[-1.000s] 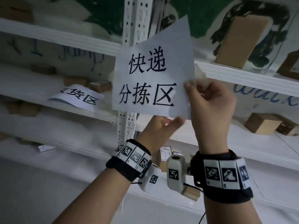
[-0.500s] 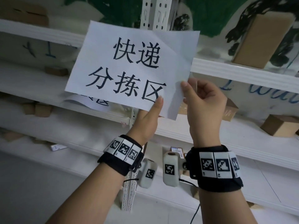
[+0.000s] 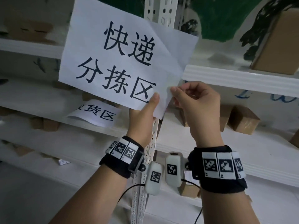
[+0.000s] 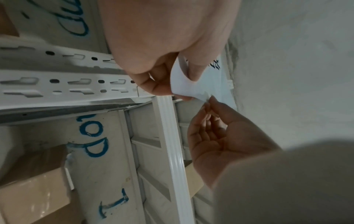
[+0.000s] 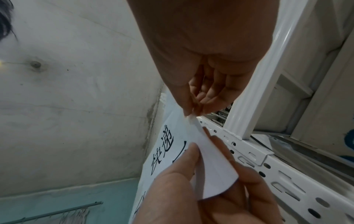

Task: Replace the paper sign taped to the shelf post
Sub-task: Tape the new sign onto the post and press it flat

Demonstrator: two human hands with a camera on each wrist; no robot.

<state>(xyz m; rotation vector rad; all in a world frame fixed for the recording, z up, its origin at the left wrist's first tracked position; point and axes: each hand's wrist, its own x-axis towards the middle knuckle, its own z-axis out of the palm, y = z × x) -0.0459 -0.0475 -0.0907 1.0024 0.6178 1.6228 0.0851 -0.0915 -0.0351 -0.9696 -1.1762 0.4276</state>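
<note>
A white paper sign [image 3: 123, 59] with black characters is held up in front of the perforated white shelf post [image 3: 159, 12]. My left hand [image 3: 153, 102] pinches the sign's lower right part, thumb on the printed face and fingers behind it. My right hand [image 3: 173, 92] pinches a small pale tape strip [image 3: 169, 89] against the sign's right edge. In the left wrist view the left hand [image 4: 184, 78] holds the curled sign [image 4: 184, 84] and the right hand [image 4: 207, 98] meets its corner. In the right wrist view the right hand [image 5: 191, 116] nips the corner of the sign [image 5: 212, 165].
Another printed sign [image 3: 95, 114] lies flat on the shelf board [image 3: 72, 130] to the left of the post. Cardboard boxes [image 3: 242, 122] stand on the shelves to the right, and more boxes [image 3: 48, 125] on the left. A horizontal shelf beam [image 3: 242, 78] runs right of the post.
The sign has opened out and now sits higher across the post. My left thumb has come round onto its front. My right hand stays at the right edge.
</note>
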